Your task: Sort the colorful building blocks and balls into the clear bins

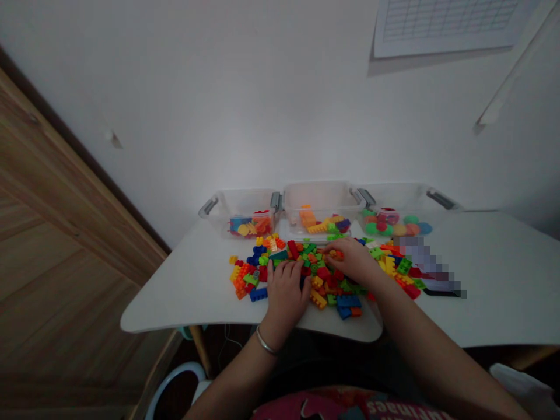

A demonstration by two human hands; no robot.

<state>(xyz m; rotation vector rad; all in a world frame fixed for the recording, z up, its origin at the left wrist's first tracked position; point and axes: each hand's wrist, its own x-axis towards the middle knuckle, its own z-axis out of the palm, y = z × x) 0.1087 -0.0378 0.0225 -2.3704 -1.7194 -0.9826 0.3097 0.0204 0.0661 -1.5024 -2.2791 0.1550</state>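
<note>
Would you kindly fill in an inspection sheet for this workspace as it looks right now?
Surface: white table, with bricks spread across its middle.
Work items: loose pile of coloured bricks; three clear bins stand along the back, left bin, middle bin and right bin, each holding some coloured pieces.
Clutter: dark flat item, partly blurred out, at the pile's right edge.
Hands: left hand lies palm down on the bricks, fingers spread; right hand has fingers curled over bricks mid-pile, grip unclear; bracelet on the left wrist.
Cables: nothing seen on the table.
Surroundings: white wall, wooden door on the left, gridded sheet on the wall.
</note>
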